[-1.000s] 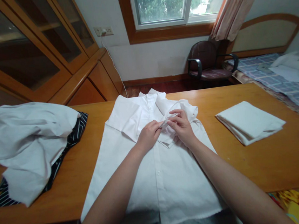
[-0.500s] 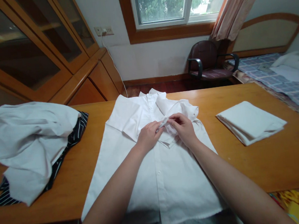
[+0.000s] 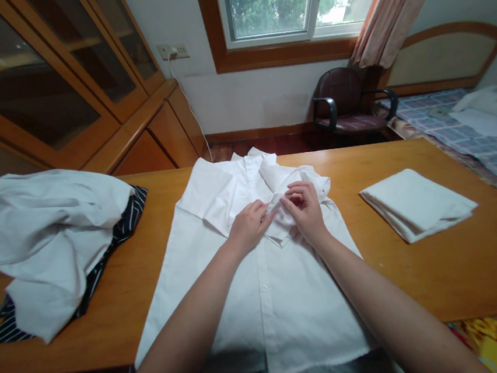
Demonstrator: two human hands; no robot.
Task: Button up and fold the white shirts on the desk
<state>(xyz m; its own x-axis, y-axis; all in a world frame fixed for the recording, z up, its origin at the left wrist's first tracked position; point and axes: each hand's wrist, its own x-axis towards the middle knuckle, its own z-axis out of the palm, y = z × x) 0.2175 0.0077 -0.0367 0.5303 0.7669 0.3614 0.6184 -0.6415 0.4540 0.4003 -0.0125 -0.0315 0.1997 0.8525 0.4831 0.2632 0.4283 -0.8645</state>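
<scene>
The head camera faces forward (and downward).

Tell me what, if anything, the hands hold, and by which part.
The left hand and right hand hold the white shirt by a gathered bit, apparently a sleeve cuff.

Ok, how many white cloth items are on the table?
3 visible: the shirt in the middle, folded cloth on the right, crumpled cloth on the left, which may hide more.

a dark armchair point(image 3: 339, 91) stands near the pink curtain point(image 3: 394, 14), beside a plaid-covered bed point(image 3: 462, 126).
</scene>
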